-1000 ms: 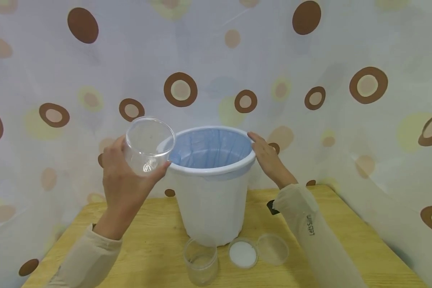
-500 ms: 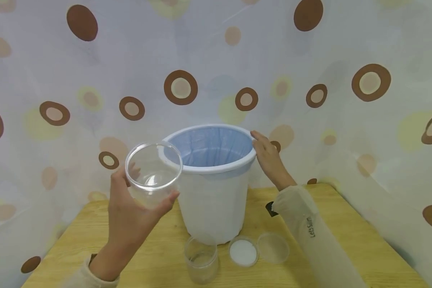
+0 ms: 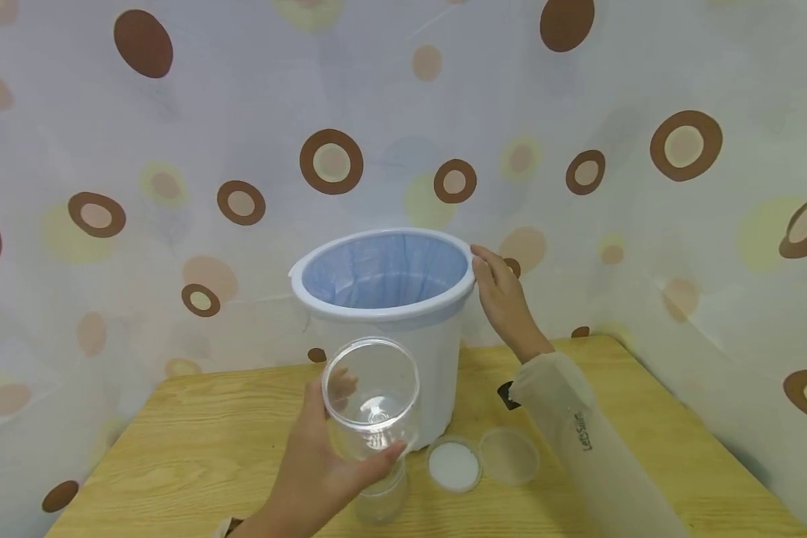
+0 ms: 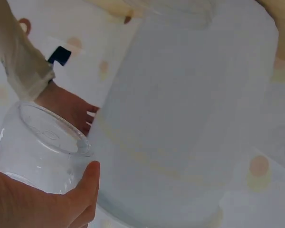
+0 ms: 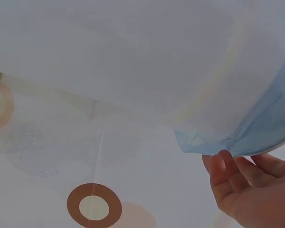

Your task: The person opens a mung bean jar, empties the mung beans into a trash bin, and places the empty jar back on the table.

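My left hand point(image 3: 319, 474) grips a clear plastic jar point(image 3: 376, 433) around its side, its open mouth tilted toward me. The jar is held in front of the white trash can point(image 3: 437, 366) and overlaps a second clear jar point(image 3: 382, 506) standing on the table. In the left wrist view the held jar point(image 4: 35, 147) shows its round base. My right hand point(image 3: 507, 302) rests against the right side of the can's rim. Seen from the right wrist, its fingers point(image 5: 228, 178) touch the rim at the folded edge of the blue liner point(image 5: 261, 126).
A round lid with a white disc point(image 3: 453, 465) and a clear round lid point(image 3: 509, 456) lie side by side on the wooden table point(image 3: 195, 426), right of the standing jar. Behind the table hangs a dotted curtain point(image 3: 376, 97).
My left hand has carried the jar down and to the right, from beside the can's rim to in front of the can. My right hand stays at the rim.
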{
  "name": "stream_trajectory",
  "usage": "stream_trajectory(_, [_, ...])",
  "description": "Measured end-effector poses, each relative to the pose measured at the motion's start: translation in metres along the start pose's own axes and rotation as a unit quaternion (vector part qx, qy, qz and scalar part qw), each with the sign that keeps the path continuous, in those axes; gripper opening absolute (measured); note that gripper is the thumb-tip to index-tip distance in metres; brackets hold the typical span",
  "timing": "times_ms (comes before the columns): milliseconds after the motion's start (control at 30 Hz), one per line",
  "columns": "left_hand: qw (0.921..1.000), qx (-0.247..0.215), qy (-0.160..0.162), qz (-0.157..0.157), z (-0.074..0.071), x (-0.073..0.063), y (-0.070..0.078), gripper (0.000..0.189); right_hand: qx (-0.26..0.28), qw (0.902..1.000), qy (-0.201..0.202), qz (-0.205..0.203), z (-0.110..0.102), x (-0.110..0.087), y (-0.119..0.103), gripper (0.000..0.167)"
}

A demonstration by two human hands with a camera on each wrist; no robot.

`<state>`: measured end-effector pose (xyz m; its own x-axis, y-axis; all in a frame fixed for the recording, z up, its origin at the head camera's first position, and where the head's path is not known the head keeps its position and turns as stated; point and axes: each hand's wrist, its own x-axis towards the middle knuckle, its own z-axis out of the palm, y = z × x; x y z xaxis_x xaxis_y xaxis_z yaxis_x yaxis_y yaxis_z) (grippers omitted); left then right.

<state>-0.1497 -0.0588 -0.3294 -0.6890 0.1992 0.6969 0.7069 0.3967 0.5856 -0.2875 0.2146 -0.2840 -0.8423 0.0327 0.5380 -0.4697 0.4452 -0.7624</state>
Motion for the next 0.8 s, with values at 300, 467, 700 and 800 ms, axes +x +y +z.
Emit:
stream_trajectory(300, [0.9877,-0.095,-0.096,-0.078,0.034,-0.026,0.007,0.077,-0.004,1.0,-0.006,0.0,0.001,-0.006,0.001,0.055])
stream_trajectory(467, [0.971,-0.107,-0.159,-0.143,0.046,-0.032,0.01,0.081,-0.002,1.0,-0.003,-0.004,0.002,-0.007,0.002,0.054])
stream_trajectory(700, [0.9353,-0.167,-0.233,-0.208,0.068,-0.04,-0.006,0.081,0.002,0.9999,0.002,-0.01,0.003,-0.007,0.003,0.052])
stream_trajectory(800, [0.9014,-0.219,-0.238,-0.288,0.081,-0.041,-0.013,0.079,-0.003,0.9999,0.008,-0.015,0.002,-0.007,0.004,0.053])
